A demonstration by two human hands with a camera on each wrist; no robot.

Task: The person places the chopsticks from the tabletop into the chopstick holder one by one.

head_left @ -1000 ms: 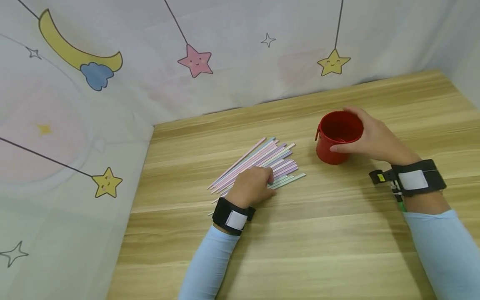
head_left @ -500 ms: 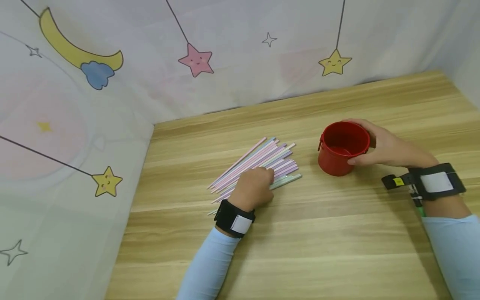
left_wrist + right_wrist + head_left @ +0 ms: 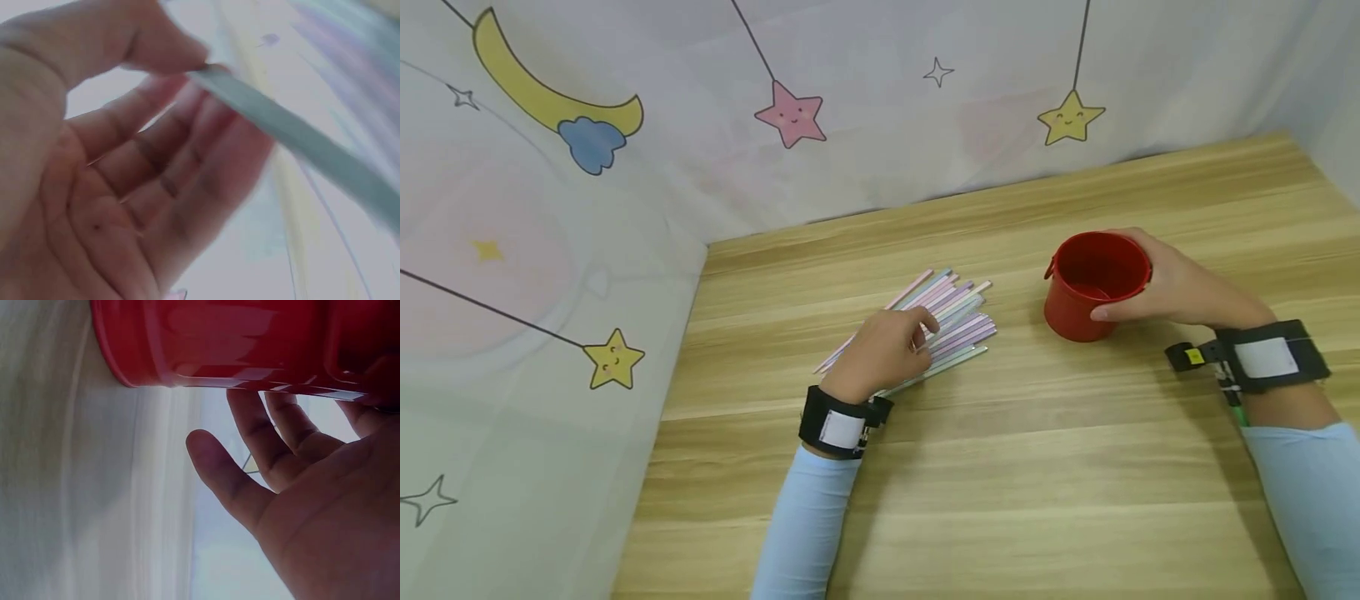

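A fan of pastel sticks, like chopsticks (image 3: 958,333), lies on the wooden table in pink, blue, purple, cream and green. Over this pile is my left hand (image 3: 880,350). In the left wrist view its thumb and fingertips pinch the end of one thin grey-green stick (image 3: 306,140), which is blurred. To the right, my right hand (image 3: 1180,287) holds a red bucket (image 3: 1078,312) by its side near the rim, thumb toward me and fingers behind. The bucket's mouth faces up and its visible inside shows no sticks. Parts of the pile are hidden under my left hand.
The wood-grain table (image 3: 1037,500) runs up to a white cloth backdrop (image 3: 880,158) behind and at the left, printed with stars and a moon. Each wrist wears a black band with a small camera.
My left hand has drawn back to the left from the pile, pinching a green stick. My right hand and the bucket have shifted right and toward me, then slightly back up.
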